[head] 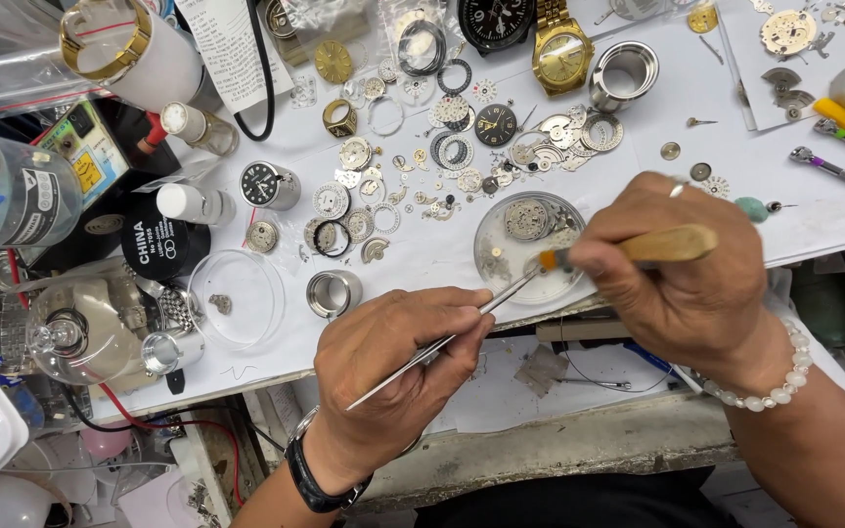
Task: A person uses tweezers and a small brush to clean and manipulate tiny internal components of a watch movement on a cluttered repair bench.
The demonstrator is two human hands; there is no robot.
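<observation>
My left hand (393, 367) grips thin metal tweezers (442, 342), whose tips reach into a shallow round glass dish (501, 269) at the bench's front edge. My right hand (682, 279) holds a wooden-handled brush (662, 244), its bristle tip meeting the tweezer tips over the dish. A round watch movement (527, 218) and small parts lie in the dish. What the tweezers pinch is too small to tell.
Many watch gears, rings and dials are scattered on the white bench (638, 137). Gold wristwatches (561, 49), a steel watch case (623, 73), an empty glass dish (237, 298), bottles and jars at left, screwdrivers (838, 171) at right.
</observation>
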